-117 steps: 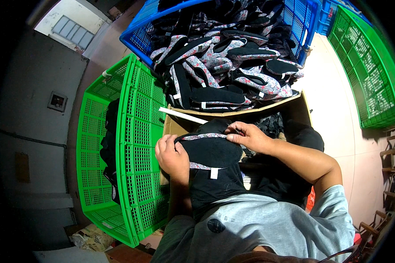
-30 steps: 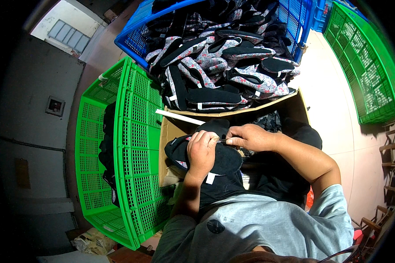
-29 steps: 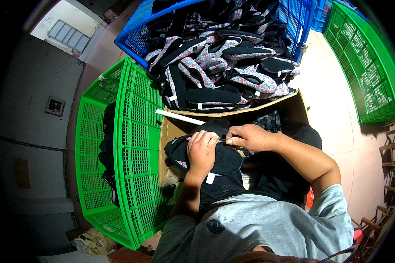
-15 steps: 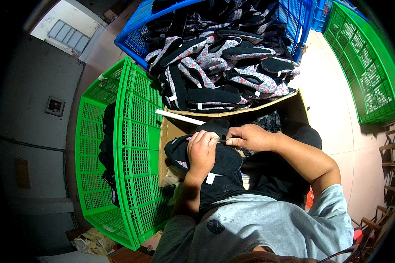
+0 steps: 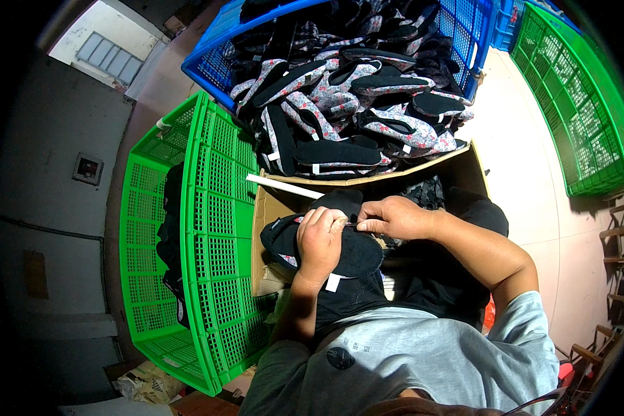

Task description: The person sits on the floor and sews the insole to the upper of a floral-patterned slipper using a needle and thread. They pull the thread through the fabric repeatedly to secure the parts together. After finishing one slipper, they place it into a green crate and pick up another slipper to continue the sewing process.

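Observation:
My left hand (image 5: pixel 317 243) is closed around a black slipper (image 5: pixel 361 254) held over my lap. A bit of floral lining shows at the slipper's opening, and a white tag (image 5: pixel 332 283) hangs by its lower edge. Fingers pinched, my right hand (image 5: pixel 395 218) meets the left at the slipper's upper side. Between the two hands runs a thin dark thing (image 5: pixel 351 225), gripped by the right fingertips; its kind is too small to tell. Beyond my hands, floral and black slippers (image 5: pixel 340 104) lie heaped.
A blue crate (image 5: pixel 204 61) holds the heap. An open cardboard box (image 5: pixel 264 208) stands before me, with a white strip (image 5: pixel 284 185) across its corner. Green crates (image 5: pixel 218 243) stand at my left, dark items inside. Another green crate (image 5: pixel 575 104) is far right.

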`<state>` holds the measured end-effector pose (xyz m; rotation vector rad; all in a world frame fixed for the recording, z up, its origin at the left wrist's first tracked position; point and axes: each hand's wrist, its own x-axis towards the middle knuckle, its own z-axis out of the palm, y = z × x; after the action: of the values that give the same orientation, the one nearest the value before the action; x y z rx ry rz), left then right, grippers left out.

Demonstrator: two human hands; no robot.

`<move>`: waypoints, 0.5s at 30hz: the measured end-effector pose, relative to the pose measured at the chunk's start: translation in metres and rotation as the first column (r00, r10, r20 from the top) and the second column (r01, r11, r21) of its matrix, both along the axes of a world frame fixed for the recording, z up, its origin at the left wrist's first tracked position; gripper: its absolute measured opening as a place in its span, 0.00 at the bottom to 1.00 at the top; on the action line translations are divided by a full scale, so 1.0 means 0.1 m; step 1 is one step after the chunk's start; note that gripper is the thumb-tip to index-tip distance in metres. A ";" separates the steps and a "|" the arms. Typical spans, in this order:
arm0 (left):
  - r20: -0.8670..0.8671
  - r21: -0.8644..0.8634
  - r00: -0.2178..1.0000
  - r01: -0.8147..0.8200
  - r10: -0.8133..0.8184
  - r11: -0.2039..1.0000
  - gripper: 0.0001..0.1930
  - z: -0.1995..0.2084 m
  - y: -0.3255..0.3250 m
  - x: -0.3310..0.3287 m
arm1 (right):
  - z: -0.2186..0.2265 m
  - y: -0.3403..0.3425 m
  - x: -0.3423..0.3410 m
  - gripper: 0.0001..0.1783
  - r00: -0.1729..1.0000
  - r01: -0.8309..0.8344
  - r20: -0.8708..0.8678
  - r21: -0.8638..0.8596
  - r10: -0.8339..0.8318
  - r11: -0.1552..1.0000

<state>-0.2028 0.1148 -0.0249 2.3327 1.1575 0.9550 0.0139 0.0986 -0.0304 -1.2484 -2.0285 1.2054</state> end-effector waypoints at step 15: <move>0.015 -0.004 1.000 0.016 -0.016 1.000 0.06 0.00 0.01 -0.01 | 0.05 0.00 0.00 0.17 1.000 -0.015 0.024 -0.037 0.016 0.999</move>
<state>-0.2035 0.1154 -0.0246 2.3241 1.1327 0.9622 0.0137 0.0991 -0.0259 -1.2721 -2.0456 1.2464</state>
